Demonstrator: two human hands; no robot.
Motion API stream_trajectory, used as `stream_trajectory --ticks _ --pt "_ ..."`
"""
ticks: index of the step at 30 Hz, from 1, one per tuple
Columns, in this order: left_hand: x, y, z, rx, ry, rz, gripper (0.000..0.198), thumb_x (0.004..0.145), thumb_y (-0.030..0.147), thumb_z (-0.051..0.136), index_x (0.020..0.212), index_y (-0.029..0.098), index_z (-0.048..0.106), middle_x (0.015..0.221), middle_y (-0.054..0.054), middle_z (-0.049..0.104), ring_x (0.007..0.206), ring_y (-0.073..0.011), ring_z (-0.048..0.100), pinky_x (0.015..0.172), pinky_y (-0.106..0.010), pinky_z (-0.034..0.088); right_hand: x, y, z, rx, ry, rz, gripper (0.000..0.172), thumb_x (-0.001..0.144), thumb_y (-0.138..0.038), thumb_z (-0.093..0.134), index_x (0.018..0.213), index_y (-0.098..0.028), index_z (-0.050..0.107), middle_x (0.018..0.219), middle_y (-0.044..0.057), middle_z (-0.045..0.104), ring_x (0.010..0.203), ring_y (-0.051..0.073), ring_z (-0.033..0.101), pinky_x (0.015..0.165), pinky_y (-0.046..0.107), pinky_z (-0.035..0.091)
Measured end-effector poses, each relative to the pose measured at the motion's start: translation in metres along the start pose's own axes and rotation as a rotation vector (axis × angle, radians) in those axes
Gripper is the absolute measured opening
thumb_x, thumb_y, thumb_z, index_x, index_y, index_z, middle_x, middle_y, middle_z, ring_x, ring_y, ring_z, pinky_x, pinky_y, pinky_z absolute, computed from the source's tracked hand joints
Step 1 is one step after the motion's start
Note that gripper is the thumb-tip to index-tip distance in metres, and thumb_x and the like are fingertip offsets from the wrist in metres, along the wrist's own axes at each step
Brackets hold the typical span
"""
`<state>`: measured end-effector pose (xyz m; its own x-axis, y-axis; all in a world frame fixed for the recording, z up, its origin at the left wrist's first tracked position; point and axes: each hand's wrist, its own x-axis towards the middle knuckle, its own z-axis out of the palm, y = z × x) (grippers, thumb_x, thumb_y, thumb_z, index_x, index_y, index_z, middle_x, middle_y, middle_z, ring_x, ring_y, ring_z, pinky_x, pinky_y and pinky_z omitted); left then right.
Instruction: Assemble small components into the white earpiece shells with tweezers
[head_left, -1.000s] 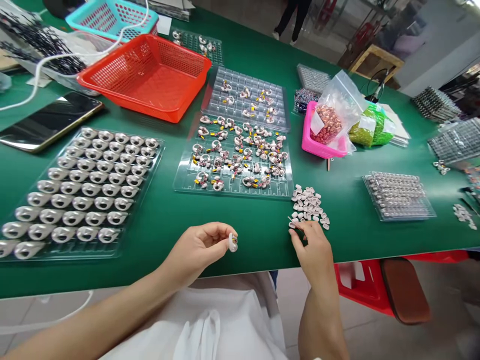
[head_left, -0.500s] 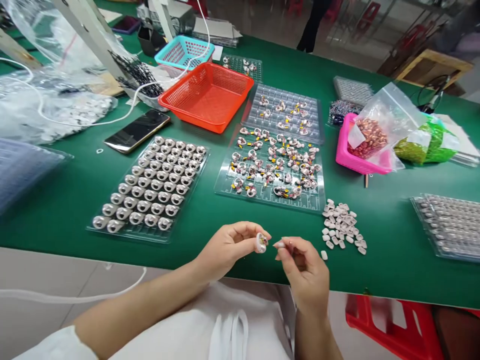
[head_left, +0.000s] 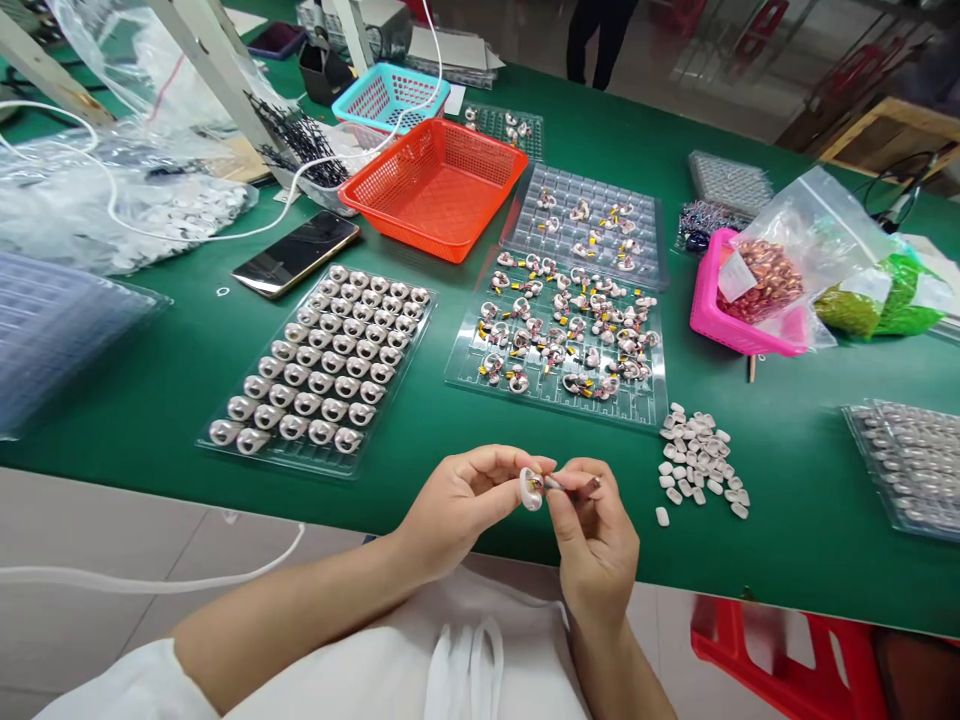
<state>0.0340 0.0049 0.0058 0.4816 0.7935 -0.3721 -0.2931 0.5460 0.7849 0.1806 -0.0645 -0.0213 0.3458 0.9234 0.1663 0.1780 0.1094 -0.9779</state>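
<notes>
My left hand [head_left: 469,500] pinches a white curved earbud shell [head_left: 531,489] between thumb and fingers; small yellow and dark parts show inside it. My right hand [head_left: 594,530] is closed close beside the shell, its fingertips on a small pale piece [head_left: 553,483] that they partly cover. A thin brownish bit also shows at those fingers, too small to name. To the right lies a loose pile of small white caps [head_left: 697,450]. Beyond my hands a clear tray [head_left: 465,365] carries many wired earbud parts.
At the left, a tray [head_left: 281,460] holds rows of silvery shells, with a phone [head_left: 296,255] behind it. Farther back are a red basket [head_left: 427,205] and a blue basket [head_left: 349,105]. A pink basket [head_left: 705,300] with bags stands at the right, near stacked trays [head_left: 911,460].
My right hand has moved left, bringing its fingertips up to the shell in my left hand. The view has shifted slightly, and a person's legs show more at the back.
</notes>
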Motion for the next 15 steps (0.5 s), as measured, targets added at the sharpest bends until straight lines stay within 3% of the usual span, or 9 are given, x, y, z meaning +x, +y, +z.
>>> stream_trajectory --ticks 4,9,12,15 --pt "0.001 0.004 0.003 0.007 -0.018 0.007 0.012 0.081 0.025 0.083 0.088 0.016 0.079 0.089 -0.004 0.082 0.079 -0.0124 0.072 0.078 -0.02 0.056 0.002 0.004 0.0 -0.1 0.004 -0.099 0.018 0.095 -0.012 0.063 0.106 -0.025 0.067 0.098 0.004 0.063 0.089 0.016 0.063 0.068 0.026 0.052" --pt "0.003 0.011 -0.001 0.033 -0.02 -0.007 0.011 0.079 0.024 0.083 0.086 0.016 0.079 0.081 0.0 0.08 0.077 -0.011 0.071 0.076 -0.018 0.055 0.008 -0.004 -0.011 -0.289 -0.125 -0.263 0.031 0.092 -0.006 0.064 0.115 -0.026 0.067 0.099 0.004 0.068 0.085 0.016 0.064 0.066 0.026 0.052" --pt "0.003 0.014 -0.003 0.042 -0.024 -0.036 0.012 0.079 0.024 0.083 0.085 0.016 0.078 0.081 -0.001 0.079 0.076 -0.0118 0.071 0.076 -0.02 0.056 0.01 -0.008 -0.017 -0.253 -0.175 -0.202 0.027 0.092 -0.007 0.065 0.109 -0.026 0.069 0.097 0.003 0.068 0.081 0.015 0.064 0.064 0.025 0.05" --pt "0.003 0.015 -0.003 0.061 -0.016 -0.055 0.012 0.076 0.023 0.084 0.083 0.015 0.078 0.078 -0.001 0.079 0.074 -0.0117 0.07 0.074 -0.02 0.055 0.011 -0.007 -0.018 -0.041 -0.18 -0.042 0.019 0.092 -0.01 0.068 0.101 -0.026 0.07 0.094 0.002 0.067 0.081 0.014 0.063 0.062 0.024 0.049"
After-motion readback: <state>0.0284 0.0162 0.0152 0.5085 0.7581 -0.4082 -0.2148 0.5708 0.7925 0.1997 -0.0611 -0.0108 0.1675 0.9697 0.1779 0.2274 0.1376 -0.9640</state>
